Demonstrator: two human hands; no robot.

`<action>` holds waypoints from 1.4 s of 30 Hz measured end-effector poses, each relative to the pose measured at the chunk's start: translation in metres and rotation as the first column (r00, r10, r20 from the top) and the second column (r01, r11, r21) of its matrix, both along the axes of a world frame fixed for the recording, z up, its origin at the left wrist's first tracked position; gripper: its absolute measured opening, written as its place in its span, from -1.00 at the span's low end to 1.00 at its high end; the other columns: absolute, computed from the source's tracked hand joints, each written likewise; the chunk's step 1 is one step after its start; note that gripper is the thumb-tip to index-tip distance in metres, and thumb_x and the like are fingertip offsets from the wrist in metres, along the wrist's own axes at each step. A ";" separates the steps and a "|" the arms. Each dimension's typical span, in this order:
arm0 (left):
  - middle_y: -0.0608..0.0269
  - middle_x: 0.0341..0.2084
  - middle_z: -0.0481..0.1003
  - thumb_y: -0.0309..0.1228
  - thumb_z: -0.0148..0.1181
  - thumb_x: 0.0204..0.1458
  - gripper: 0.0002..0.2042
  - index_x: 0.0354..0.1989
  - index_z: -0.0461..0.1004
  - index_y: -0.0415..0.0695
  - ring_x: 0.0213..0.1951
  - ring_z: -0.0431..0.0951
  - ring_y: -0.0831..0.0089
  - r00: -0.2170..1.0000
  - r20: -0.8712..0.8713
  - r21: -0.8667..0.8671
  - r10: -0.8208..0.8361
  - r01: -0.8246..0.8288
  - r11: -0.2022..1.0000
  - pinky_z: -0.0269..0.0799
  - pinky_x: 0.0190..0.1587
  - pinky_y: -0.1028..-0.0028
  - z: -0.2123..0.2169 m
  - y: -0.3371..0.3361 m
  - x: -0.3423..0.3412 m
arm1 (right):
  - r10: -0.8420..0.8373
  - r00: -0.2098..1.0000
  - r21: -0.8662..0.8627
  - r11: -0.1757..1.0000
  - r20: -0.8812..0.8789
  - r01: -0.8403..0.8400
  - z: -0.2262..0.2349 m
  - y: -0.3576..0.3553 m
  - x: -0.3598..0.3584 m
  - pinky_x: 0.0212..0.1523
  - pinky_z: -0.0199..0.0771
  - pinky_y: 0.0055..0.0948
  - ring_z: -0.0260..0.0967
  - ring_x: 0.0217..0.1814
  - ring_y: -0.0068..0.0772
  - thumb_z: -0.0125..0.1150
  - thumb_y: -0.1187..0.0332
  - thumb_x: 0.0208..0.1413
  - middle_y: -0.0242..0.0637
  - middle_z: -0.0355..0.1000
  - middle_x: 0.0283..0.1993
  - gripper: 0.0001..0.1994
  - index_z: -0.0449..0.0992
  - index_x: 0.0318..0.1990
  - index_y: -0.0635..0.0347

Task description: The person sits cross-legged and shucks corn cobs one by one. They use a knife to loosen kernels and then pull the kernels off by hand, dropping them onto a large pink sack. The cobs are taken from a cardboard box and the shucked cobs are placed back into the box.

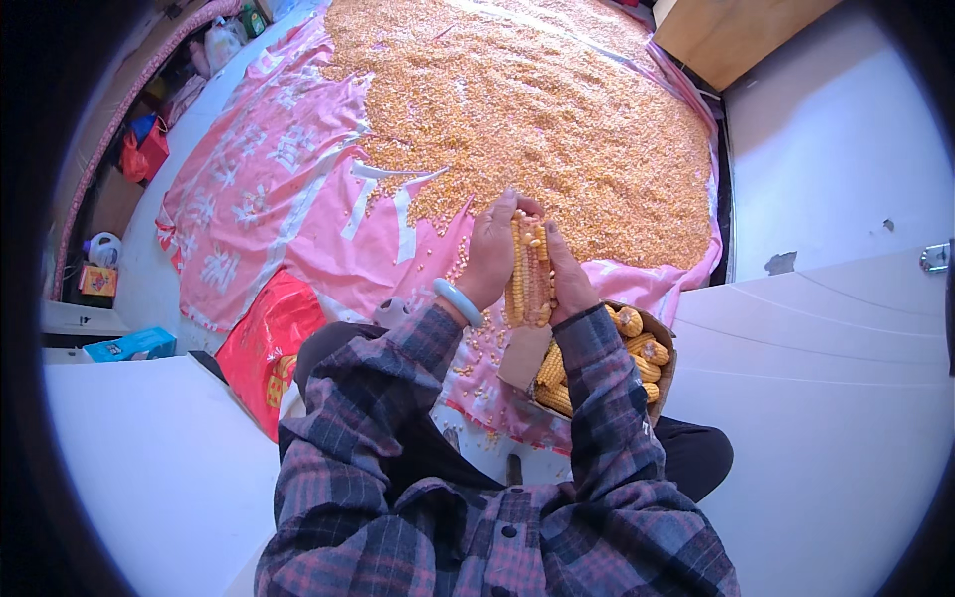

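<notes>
Between my two hands is an ear of corn (529,279), held upright, with rows of yellow kernels on its left side and a stripped, pinkish strip of cob down its right. My left hand (489,249), a pale bangle at its wrist, wraps the ear from the left, fingers closed around its top. From the right, my right hand (569,274) presses against the ear with its fingers closed at the upper end. Below my right forearm sits a cardboard box (665,348) of whole corn ears (645,350); the forearm hides part of it.
A wide layer of loose kernels (537,129) covers a pink patterned cloth (259,199) on the floor. At my left lies a red plastic bag (271,328), with a blue box (131,344) beyond it. A wooden piece of furniture (736,35) stands at far right.
</notes>
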State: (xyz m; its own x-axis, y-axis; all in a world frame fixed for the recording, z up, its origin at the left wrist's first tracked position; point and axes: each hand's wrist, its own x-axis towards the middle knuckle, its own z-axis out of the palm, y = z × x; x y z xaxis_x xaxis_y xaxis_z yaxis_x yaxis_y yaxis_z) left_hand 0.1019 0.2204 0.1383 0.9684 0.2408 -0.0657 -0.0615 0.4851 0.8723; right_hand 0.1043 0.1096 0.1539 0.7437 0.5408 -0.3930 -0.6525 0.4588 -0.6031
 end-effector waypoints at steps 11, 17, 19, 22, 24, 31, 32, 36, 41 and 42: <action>0.34 -0.57 0.40 -0.17 -0.25 0.21 -0.61 -0.45 0.42 -0.18 -0.49 0.37 0.61 0.987 -0.028 0.129 0.161 -0.156 0.979 0.32 -0.37 0.56 -0.025 -0.008 0.007 | 0.101 0.827 -0.521 0.816 0.553 0.249 -0.023 0.001 0.004 -0.20 0.35 -0.58 0.31 -0.22 -0.62 -0.13 0.07 0.24 -0.33 0.41 -0.21 -0.55 0.41 -0.07 0.35; 0.34 -0.58 0.38 -0.19 -0.27 0.22 -0.62 -0.44 0.40 -0.17 -0.51 0.34 0.60 0.977 -0.066 0.164 0.203 -0.190 0.968 0.30 -0.40 0.54 -0.012 -0.003 0.002 | 0.207 0.774 -0.637 0.709 0.599 0.303 -0.019 0.008 -0.006 -0.20 0.34 -0.55 0.31 -0.21 -0.59 -0.13 0.07 0.24 -0.30 0.42 -0.24 -0.55 0.38 -0.10 0.37; 0.34 -0.57 0.37 -0.19 -0.27 0.22 -0.63 -0.44 0.40 -0.18 -0.49 0.34 0.60 0.964 -0.037 0.250 0.263 -0.246 0.936 0.30 -0.39 0.53 0.002 -0.001 -0.002 | 0.292 0.702 -0.694 0.605 0.650 0.391 -0.017 0.012 -0.012 -0.19 0.34 -0.54 0.33 -0.21 -0.56 -0.13 0.08 0.24 -0.30 0.42 -0.24 -0.56 0.37 -0.08 0.36; 0.33 -0.49 0.37 -0.24 -0.21 0.21 -0.68 -0.42 0.38 -0.20 -0.39 0.33 0.59 0.988 0.076 0.352 0.137 -0.155 0.923 0.28 -0.29 0.52 0.008 -0.006 0.003 | -0.031 0.846 -0.376 0.887 0.531 0.269 -0.037 0.011 0.000 -0.15 0.36 -0.53 0.36 -0.17 -0.48 -0.20 0.09 0.26 -0.26 0.43 -0.17 -0.57 0.35 -0.04 0.33; 0.33 -0.46 0.34 -0.34 -0.16 0.18 -0.76 -0.38 0.36 -0.23 -0.33 0.31 0.62 0.999 0.043 0.247 0.015 -0.025 0.969 0.26 -0.25 0.56 0.011 -0.002 0.000 | -0.055 0.942 -0.319 0.933 0.331 0.166 -0.012 0.014 -0.002 -0.11 0.37 -0.52 0.36 -0.13 -0.50 -0.30 0.06 0.28 -0.23 0.41 -0.11 -0.53 0.36 -0.02 0.31; 0.28 -0.62 0.25 -0.36 -0.16 0.16 -0.77 -0.48 0.26 -0.24 -0.48 0.20 0.58 0.992 0.093 0.259 0.088 -0.109 0.960 0.22 -0.42 0.48 0.007 -0.018 -0.003 | -0.186 0.956 -0.167 0.960 0.227 0.226 -0.065 0.003 0.018 -0.14 0.38 -0.50 0.36 -0.15 -0.48 -0.34 0.03 0.28 -0.24 0.42 -0.19 -0.50 0.38 -0.10 0.32; 0.25 -0.61 0.27 -0.35 -0.15 0.15 -0.77 -0.47 0.27 -0.25 -0.47 0.25 0.57 0.987 0.121 0.273 0.106 -0.136 0.952 0.24 -0.41 0.47 0.002 -0.017 -0.001 | -0.083 0.914 -0.364 0.900 0.396 0.239 -0.078 -0.003 0.020 -0.15 0.38 -0.51 0.36 -0.16 -0.50 -0.32 0.03 0.28 -0.26 0.42 -0.19 -0.52 0.38 -0.09 0.31; 0.29 -0.57 0.31 -0.29 -0.16 0.18 -0.75 -0.42 0.31 -0.21 -0.45 0.30 0.59 0.984 0.059 0.264 0.166 -0.175 0.949 0.26 -0.38 0.51 -0.013 0.002 0.003 | 0.111 0.927 -0.608 0.782 0.358 0.142 -0.027 0.008 0.002 -0.15 0.38 -0.53 0.36 -0.19 -0.52 -0.29 0.03 0.26 -0.30 0.42 -0.20 -0.54 0.38 -0.09 0.27; 0.34 -0.51 0.35 -0.16 -0.22 0.21 -0.67 -0.34 0.36 -0.17 -0.44 0.35 0.59 0.995 -0.094 -0.012 0.019 -0.021 1.000 0.32 -0.34 0.58 0.001 0.002 0.000 | -0.058 0.948 -0.361 0.916 0.311 0.175 -0.045 0.000 0.003 -0.18 0.35 -0.56 0.33 -0.22 -0.56 -0.25 0.18 0.27 -0.30 0.41 -0.19 -0.60 0.43 -0.12 0.35; 0.34 -0.53 0.35 -0.13 -0.24 0.21 -0.65 -0.34 0.37 -0.15 -0.47 0.38 0.58 0.988 -0.104 -0.070 -0.110 0.103 0.992 0.35 -0.36 0.55 0.003 0.000 0.001 | -0.033 0.969 -0.359 0.925 0.243 0.122 -0.052 -0.015 0.008 -0.17 0.35 -0.55 0.33 -0.20 -0.56 -0.24 0.23 0.27 -0.30 0.41 -0.17 -0.63 0.42 -0.10 0.35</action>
State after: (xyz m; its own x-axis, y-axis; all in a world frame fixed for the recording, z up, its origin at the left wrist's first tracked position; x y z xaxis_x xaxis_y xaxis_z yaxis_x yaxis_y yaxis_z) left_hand 0.1025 0.2203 0.1415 0.9748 0.1285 -0.1825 0.0858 0.5392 0.8378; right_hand 0.1127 0.0947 0.1020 0.8706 0.3272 -0.3673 -0.4479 0.2184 -0.8670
